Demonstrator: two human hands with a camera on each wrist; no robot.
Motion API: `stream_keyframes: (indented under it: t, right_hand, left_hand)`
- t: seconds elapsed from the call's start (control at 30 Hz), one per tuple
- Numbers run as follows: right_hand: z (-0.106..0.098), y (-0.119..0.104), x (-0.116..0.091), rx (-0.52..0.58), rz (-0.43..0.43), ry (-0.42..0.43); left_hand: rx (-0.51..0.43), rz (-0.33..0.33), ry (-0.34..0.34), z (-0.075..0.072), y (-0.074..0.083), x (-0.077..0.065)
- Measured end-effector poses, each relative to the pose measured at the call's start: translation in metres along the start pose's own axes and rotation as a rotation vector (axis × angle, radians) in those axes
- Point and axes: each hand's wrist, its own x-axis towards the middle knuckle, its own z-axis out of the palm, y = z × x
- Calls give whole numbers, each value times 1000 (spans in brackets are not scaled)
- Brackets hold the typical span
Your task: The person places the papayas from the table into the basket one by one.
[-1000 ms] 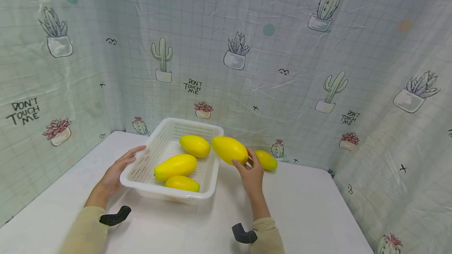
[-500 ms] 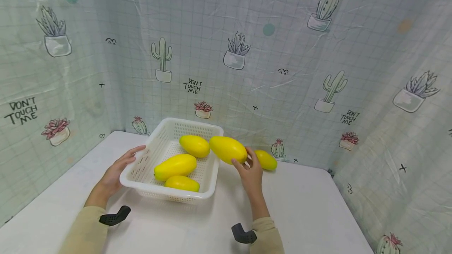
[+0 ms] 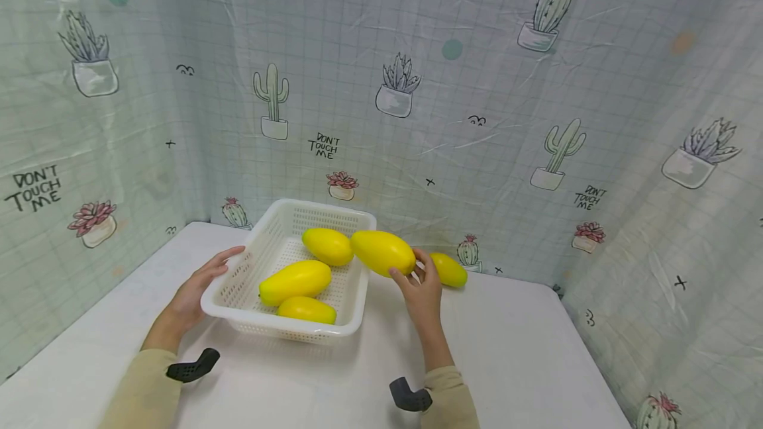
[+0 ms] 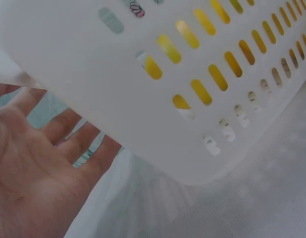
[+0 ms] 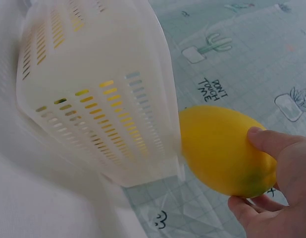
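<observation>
In the head view my right hand (image 3: 422, 286) grips a smooth yellow papaya (image 3: 383, 252) by its right end, thumb in front and fingers behind. The papaya is raised, its left end overlapping the right rim of a white perforated basket (image 3: 353, 330). In the right wrist view the held papaya (image 5: 225, 148) shows a greenish patch near the fingertips. My left hand (image 3: 189, 293) rests its outstretched fingers along the basket's left side. Three more yellow papayas lie inside: one at the back (image 3: 328, 246), one in the middle (image 3: 296, 282) and one at the front (image 3: 306, 310).
Another yellow papaya (image 3: 450, 271), green at its tip, lies on the white table (image 3: 512, 349) behind my right hand, partly hidden. A curtain (image 3: 477, 171) printed with cacti closes off the back and both sides.
My right hand has drifted slightly left with the papaya, bringing it further over the basket's right rim. My left hand and the basket hold their places.
</observation>
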Motion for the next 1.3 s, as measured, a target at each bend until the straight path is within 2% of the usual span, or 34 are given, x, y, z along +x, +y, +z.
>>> stream_keyframes:
  t: [0.27, 0.57, 0.83, 0.9, 1.03, 1.3]
  right_hand:
    - [2, -16, -6, -18, -24, -22]
    - [3, -16, -6, -28, -20, -38]
    - [4, -17, -7, -39, -20, -59]
    - [5, -9, -5, -48, -26, -61]
    - [6, -8, -5, -52, -36, -83]
    - [8, -16, -8, -47, -52, -109]
  left_hand:
    - [-19, 10, -18, -1, 0, 0]
    - [-60, 24, -44, -1, 2, -1]
    - [-33, 22, -30, 0, 0, 0]
    - [-22, 19, -19, -1, -1, 1]
    - [-29, 14, -18, -1, 0, 1]
    - [-30, 20, -25, -1, -1, 2]
